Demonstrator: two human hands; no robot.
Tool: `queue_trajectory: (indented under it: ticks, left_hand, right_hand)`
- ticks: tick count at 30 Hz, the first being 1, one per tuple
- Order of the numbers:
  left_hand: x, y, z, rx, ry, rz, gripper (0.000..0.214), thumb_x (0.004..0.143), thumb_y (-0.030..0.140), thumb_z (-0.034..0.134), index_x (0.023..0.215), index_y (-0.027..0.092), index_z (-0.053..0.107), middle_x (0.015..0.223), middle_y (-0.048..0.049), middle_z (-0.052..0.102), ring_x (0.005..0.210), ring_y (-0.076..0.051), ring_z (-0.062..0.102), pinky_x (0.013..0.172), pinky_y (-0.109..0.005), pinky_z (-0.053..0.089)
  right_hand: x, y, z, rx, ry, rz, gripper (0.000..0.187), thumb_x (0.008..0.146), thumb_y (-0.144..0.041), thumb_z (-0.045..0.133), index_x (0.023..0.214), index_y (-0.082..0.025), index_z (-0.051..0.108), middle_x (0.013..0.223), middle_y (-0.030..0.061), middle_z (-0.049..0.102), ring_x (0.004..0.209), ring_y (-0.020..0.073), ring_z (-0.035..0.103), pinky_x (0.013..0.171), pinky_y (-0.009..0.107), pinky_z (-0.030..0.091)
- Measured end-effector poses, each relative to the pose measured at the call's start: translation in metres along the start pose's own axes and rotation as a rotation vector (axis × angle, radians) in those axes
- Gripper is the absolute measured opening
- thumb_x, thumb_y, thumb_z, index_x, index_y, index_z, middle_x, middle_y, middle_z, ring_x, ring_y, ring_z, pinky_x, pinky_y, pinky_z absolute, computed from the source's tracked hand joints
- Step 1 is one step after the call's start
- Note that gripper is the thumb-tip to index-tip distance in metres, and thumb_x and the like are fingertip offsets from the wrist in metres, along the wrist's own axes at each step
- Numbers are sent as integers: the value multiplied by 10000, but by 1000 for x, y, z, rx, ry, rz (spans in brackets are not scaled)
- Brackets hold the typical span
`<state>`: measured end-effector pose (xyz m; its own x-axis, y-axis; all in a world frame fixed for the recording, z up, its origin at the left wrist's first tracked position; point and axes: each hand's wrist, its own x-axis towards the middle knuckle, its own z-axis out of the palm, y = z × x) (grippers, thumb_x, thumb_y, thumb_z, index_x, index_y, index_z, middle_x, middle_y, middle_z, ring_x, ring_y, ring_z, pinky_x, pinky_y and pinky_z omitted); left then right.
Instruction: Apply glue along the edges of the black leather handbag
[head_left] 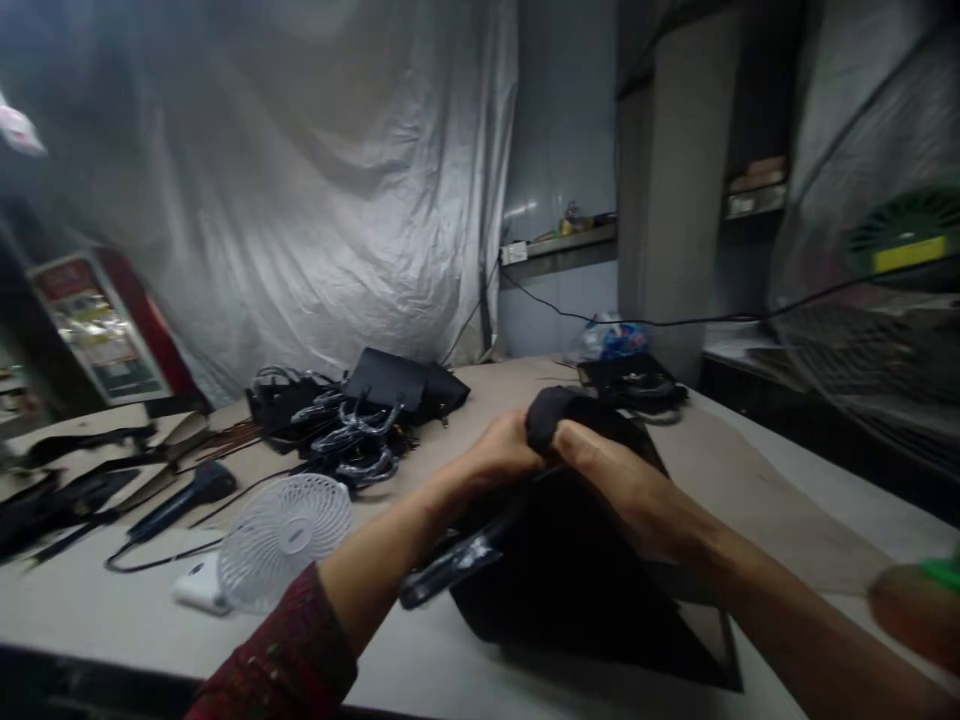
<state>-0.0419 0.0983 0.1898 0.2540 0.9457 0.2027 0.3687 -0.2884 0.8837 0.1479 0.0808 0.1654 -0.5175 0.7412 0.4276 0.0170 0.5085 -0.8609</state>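
A black bag (562, 570) stands tilted over the near part of the table, directly in front of me. My left hand (506, 446) is closed on its upper edge, the fingers mostly hidden by the dark material. Close beside it, my right hand (600, 462) grips the same folded edge, thumb side toward the left hand. A dark handle (454, 570) in shiny clear wrap sticks out at the bag's left side. What lies inside the bag is hidden, and motion blurs the view slightly.
Several black bags with wrapped handles (360, 425) lie in a heap left of centre. A white fan (289, 540), a dark hand-held tool with a cord (184, 500) and black straps (82, 485) are at left. Another black bag (637, 385) lies behind; a large fan (885, 300) stands right.
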Motion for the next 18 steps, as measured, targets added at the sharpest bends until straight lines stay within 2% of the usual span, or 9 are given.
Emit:
queue_trajectory:
  ticks: [1,3,6,8,11,13,14,18]
  left_hand:
    - [0,-3,-3,29,12,-16,200,647,60,770,839,97,727,753,21,652,740,-157,606,663,-197,457]
    - [-2,-9,-9,95,61,-45,144,656,95,769,797,99,737,695,34,608,683,-140,559,618,-191,415]
    - [-7,-16,-18,221,138,-50,95,652,136,762,737,108,730,669,38,578,657,-143,540,604,-197,395]
    - [-11,-19,-22,296,181,-38,66,676,175,726,689,112,707,651,32,566,641,-152,542,599,-207,394]
    - [-14,-21,-26,320,213,18,96,702,213,672,717,120,692,708,16,598,703,-170,575,645,-213,428]
    - [-15,-21,-27,305,222,103,162,714,239,689,830,127,700,854,-7,654,835,-192,613,746,-222,477]
    - [-16,-22,-27,292,216,142,216,718,261,713,890,131,702,926,-21,673,892,-204,622,802,-235,496]
    - [-16,-22,-26,212,42,155,370,776,380,767,1049,136,718,1046,-71,717,1021,-260,646,973,-332,523]
  right_hand:
    - [1,-10,-6,-74,-5,-20,647,978,-757,576,1286,-213,746,1277,111,738,1244,352,648,1111,476,498]
    - [-2,-27,-20,-126,26,-49,623,994,-744,561,1232,-212,782,1240,98,757,1225,338,665,1070,434,523]
    - [-19,-41,-39,-7,145,-20,649,956,-785,583,1135,-205,811,1042,95,802,976,283,749,857,366,605]
    - [-38,-38,-45,32,198,18,643,909,-797,645,1093,-203,811,994,102,804,903,267,757,763,335,622]
    - [-73,-22,-37,-38,203,86,552,968,-724,623,1156,-236,799,1059,95,800,981,272,762,800,328,638]
    - [-98,-12,-25,-147,217,88,449,1010,-634,619,1217,-273,789,1147,84,787,1062,271,752,904,337,632]
    - [-109,-8,-18,-201,238,60,400,1021,-591,619,1229,-293,786,1181,76,780,1079,269,750,904,325,635]
    - [-141,-1,7,-300,390,-104,261,1013,-447,655,1189,-329,807,1138,61,793,1039,285,770,830,305,667]
